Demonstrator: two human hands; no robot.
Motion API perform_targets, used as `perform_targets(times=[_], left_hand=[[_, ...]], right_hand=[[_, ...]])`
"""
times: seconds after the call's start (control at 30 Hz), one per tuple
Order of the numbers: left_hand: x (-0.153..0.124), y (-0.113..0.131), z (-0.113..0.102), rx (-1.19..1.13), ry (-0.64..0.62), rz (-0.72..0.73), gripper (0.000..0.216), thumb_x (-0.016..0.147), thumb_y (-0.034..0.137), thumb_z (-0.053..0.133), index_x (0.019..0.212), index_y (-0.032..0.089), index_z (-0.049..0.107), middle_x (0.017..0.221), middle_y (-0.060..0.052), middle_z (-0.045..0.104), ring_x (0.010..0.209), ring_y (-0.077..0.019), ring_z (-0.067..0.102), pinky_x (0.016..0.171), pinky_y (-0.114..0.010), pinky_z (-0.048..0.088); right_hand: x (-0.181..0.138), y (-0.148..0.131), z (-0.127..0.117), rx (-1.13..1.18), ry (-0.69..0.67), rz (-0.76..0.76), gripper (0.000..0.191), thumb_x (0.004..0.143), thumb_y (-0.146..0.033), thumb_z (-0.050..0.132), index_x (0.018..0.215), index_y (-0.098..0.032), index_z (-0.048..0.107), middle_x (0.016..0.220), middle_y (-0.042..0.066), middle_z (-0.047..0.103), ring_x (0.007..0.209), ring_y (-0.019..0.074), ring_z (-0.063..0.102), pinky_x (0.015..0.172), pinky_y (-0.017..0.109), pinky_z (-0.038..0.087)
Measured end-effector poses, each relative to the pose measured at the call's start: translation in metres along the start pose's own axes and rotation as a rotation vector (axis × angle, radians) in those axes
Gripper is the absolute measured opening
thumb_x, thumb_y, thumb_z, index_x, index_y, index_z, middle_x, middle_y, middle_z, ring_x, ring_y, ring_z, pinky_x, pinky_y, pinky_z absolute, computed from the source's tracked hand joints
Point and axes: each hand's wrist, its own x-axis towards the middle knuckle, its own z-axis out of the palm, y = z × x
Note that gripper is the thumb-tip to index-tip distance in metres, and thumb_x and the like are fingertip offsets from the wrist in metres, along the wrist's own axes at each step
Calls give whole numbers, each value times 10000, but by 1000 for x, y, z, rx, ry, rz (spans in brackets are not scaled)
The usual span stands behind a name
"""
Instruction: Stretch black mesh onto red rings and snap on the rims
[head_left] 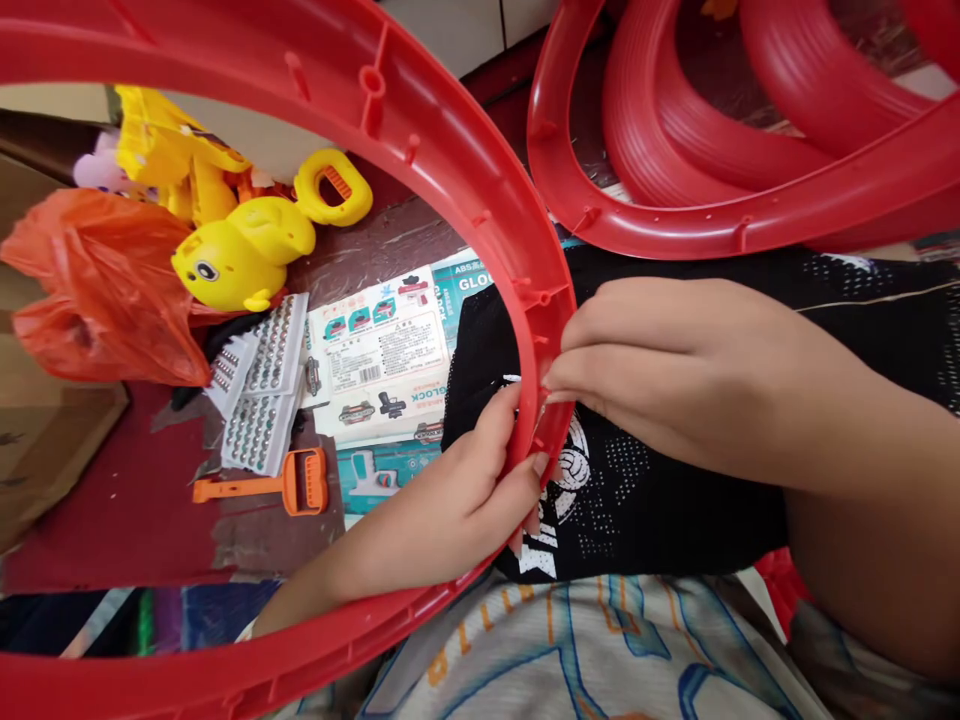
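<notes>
A large red plastic ring (457,150), its hollow ribbed side facing me, spans the left half of the view. My left hand (457,490) reaches through the ring's opening and is closed around its near right rim, thumb on the ribbed side. My right hand (675,370) is closed in a pinch at the same stretch of rim, its fingertips touching the inside of the channel. Whatever small thing those fingertips may hold is too hidden to make out. Beneath both hands lies a black cloth (675,510) with white print.
More red rings (660,225) are stacked at the upper right. Through the held ring I see a yellow toy (247,250), an orange plastic bag (105,290), white trays of metal beads (266,400), an orange handle piece (304,482), a printed toy box (382,370) and a cardboard box (52,440).
</notes>
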Motion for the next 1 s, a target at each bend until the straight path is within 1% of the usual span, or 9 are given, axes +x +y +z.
perform_targets(times=[0.13, 0.27, 0.33, 0.47, 0.6, 0.8, 0.87, 0.93, 1.0], left_hand=[[-1, -1, -1, 17, -8, -14, 492, 1032, 373, 406, 1485, 273, 242, 747, 31, 638, 599, -135, 631, 579, -239, 541], [-2, 1, -1, 23, -51, -15, 432, 1025, 325, 410, 1436, 247, 302, 814, 11, 661, 621, -134, 637, 598, -252, 543], [-2, 2, 0, 9, -56, -27, 412, 1026, 311, 405, 1420, 252, 303, 808, 16, 656, 617, -128, 635, 597, -247, 543], [-3, 2, 2, -65, -60, -54, 358, 1034, 374, 411, 1365, 269, 320, 793, 29, 627, 617, -116, 637, 595, -229, 541], [-4, 1, 2, -118, -103, -71, 309, 1040, 390, 397, 1311, 250, 348, 813, 19, 640, 619, -111, 635, 598, -226, 538], [-2, -1, -1, -78, -74, -23, 344, 1027, 360, 428, 1333, 213, 371, 951, -28, 665, 651, -105, 638, 603, -213, 544], [-2, -2, -2, -48, -70, -10, 330, 1023, 363, 438, 1313, 212, 392, 952, -28, 663, 673, -112, 642, 626, -218, 557], [-2, -1, -2, -58, -99, -4, 307, 1019, 377, 452, 1280, 221, 409, 931, -22, 661, 658, -114, 641, 618, -216, 563], [-3, 1, -2, -159, -173, -31, 316, 1019, 393, 452, 1279, 231, 375, 926, -24, 661, 595, -107, 632, 555, -209, 559]], right_hand=[[1, 3, 0, 49, -40, 1, 309, 983, -166, 419, 849, -146, 697, 863, 50, 645, 849, 177, 610, 732, 300, 486], [0, 3, -4, 60, -27, -10, 319, 982, -158, 435, 836, -140, 718, 846, 46, 655, 828, 177, 622, 726, 302, 493], [0, 3, -4, 84, -38, 18, 321, 985, -179, 449, 822, -141, 723, 840, 45, 659, 817, 176, 628, 725, 302, 497], [1, 1, -3, 148, -25, 126, 294, 979, -216, 486, 830, -148, 730, 850, 35, 675, 795, 160, 636, 725, 285, 500], [1, -1, -1, 160, -3, 152, 285, 972, -207, 501, 814, -152, 732, 861, 33, 683, 801, 152, 642, 739, 275, 500], [0, -2, -2, 154, 13, 185, 307, 980, -225, 499, 790, -166, 733, 821, 14, 671, 740, 127, 623, 679, 254, 472], [0, -2, -2, 153, 5, 190, 300, 976, -221, 505, 789, -165, 733, 821, 14, 674, 742, 126, 626, 681, 251, 470], [0, -2, -2, 137, 5, 190, 296, 971, -218, 510, 781, -164, 731, 829, 16, 679, 767, 136, 636, 701, 257, 475], [1, -1, -1, 140, 2, 188, 269, 961, -224, 534, 788, -165, 732, 832, 15, 681, 778, 141, 638, 712, 261, 475]])
